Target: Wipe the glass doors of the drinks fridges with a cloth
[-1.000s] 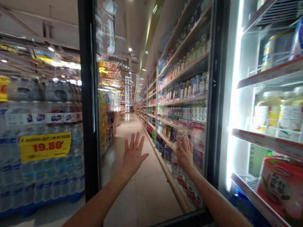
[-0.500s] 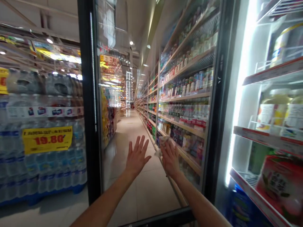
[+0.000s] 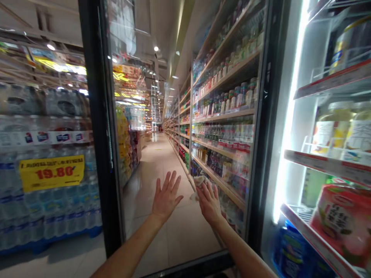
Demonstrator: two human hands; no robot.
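- Left hand [image 3: 166, 197], fingers spread open, lies flat on the black-framed glass cooler door [image 3: 145, 154].
- Right hand [image 3: 209, 200], at its 3 o'clock, apparently grips a small crumpled white cloth [image 3: 198, 183] against the glass.
- Even pressure and overlapping strokes would likely serve best.

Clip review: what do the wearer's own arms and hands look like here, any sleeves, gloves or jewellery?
The left forearm and right forearm are bare to the picture's lower edge, no sleeve showing. The left hand and right hand wear no gloves; no watch, bracelet or ring is visible.
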